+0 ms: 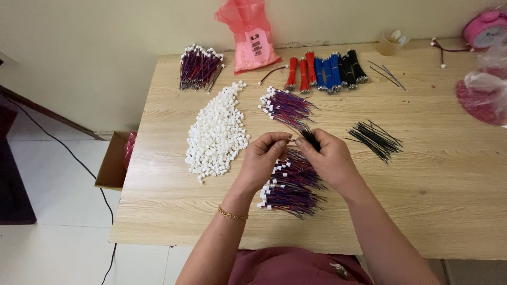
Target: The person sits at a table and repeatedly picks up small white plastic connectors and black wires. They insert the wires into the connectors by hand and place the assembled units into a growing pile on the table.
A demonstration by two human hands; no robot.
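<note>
Wires: a small black clutch of wires (309,138) sits pinched in the right hand (328,158), ends fanning up and away from the fingers; a thin strand bridges the gap between the two hands at fingertip level
Right hand: closed round the clutch, thumb and forefinger nipping it near its lower end; the wires lie at the top-left of this hand, just above the knuckles
Left hand: the left hand (264,155) is curled, fingertips pressed together on something tiny at the strand's end; too small to tell whether it is a connector
Doing it well: my read is that the job is seating a wire end into a small part; keep both pinches close to the tip so the strand cannot buckle; feed it straight, not at a slant; hold the spare wires clear of the join
Below the hands: finished purple leads (291,186) with white ends lie in a pile, partly under both hands
Left of the hands: a heap of white connectors (216,132), near the left hand but not touching it
Right: loose black wires (376,139) on the table (433,184), apart from the right hand
Beyond: another purple fan (285,105); red, blue and black bundles (325,68); a pink bag (251,34)
</note>
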